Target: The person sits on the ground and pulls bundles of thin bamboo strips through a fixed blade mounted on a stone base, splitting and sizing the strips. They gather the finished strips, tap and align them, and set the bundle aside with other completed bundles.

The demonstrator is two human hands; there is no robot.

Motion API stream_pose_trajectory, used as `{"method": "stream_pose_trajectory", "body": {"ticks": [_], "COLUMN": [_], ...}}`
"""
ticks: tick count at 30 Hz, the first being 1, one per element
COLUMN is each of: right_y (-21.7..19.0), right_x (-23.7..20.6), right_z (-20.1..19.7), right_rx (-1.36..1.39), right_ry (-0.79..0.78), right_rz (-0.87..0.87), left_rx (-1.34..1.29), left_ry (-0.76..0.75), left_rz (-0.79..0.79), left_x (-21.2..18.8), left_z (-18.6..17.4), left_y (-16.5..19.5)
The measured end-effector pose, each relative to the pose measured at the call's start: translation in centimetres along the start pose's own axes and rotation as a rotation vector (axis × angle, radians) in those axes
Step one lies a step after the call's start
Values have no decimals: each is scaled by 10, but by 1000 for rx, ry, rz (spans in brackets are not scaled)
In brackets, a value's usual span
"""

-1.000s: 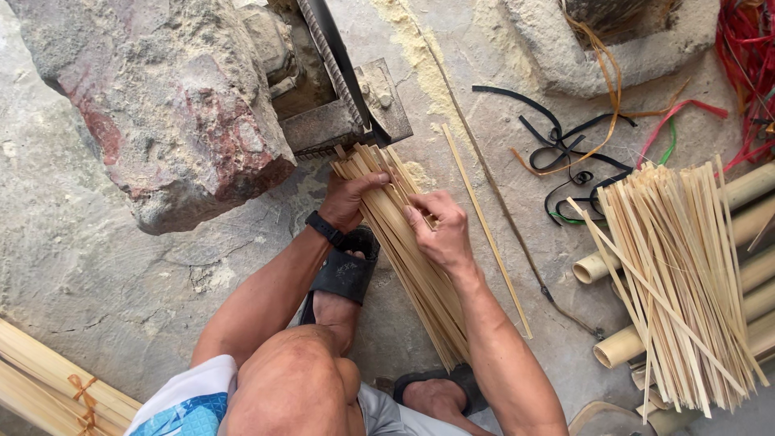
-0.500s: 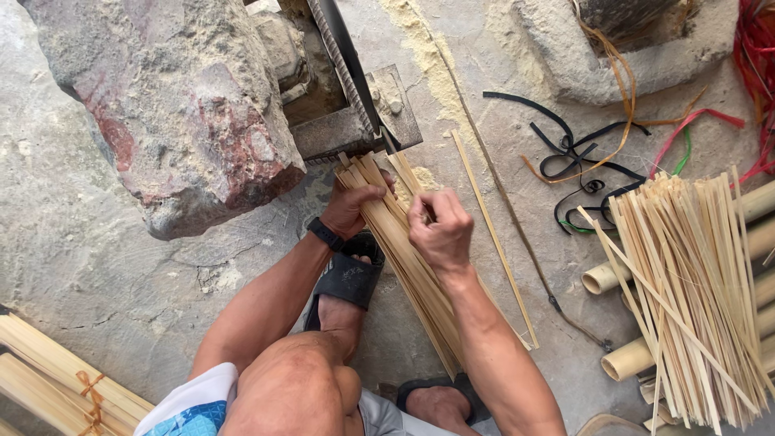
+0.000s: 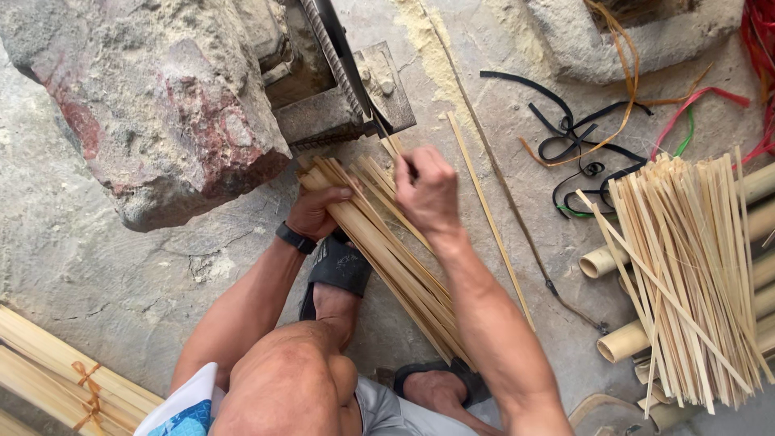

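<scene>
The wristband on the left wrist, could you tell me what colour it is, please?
The wristband is black, seen best in the head view, just behind the left hand.

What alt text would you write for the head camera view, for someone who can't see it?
A person's left hand steadies a bundle of thin pale bamboo strips while the right hand grips one strip near a grey metal blade block, beside a large rough reddish-grey stone. More split strips are heaped on bamboo tubes at right.
</scene>
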State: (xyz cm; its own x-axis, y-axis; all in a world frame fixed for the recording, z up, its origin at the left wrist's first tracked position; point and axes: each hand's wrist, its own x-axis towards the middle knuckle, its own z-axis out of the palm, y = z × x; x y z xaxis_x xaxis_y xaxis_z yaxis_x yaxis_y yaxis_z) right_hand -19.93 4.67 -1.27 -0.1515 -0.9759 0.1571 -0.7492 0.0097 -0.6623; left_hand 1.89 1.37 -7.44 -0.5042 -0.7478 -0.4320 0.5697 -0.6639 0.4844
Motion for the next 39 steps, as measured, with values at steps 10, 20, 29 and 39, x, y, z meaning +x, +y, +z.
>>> {"method": "stream_pose_trajectory", "body": {"ticks": [10, 20, 29, 39], "right_y": [49, 64, -22, 1], "right_x": [-84, -82, -88, -73], "right_z": [-40, -32, -2, -46], "right_rx": [-15, -217, 297, 273], "right_ry": [41, 167, -156, 141], "right_rz": [169, 237, 17, -21], "left_rx": [-80, -80, 28, 47], "left_ry": [-160, -207, -159, -153], "left_rz": [-61, -54, -39, -9], "left_x": [-6, -15, -11, 1], "left_z": [-26, -19, -19, 2], "left_y": [4, 9, 9, 8]}}
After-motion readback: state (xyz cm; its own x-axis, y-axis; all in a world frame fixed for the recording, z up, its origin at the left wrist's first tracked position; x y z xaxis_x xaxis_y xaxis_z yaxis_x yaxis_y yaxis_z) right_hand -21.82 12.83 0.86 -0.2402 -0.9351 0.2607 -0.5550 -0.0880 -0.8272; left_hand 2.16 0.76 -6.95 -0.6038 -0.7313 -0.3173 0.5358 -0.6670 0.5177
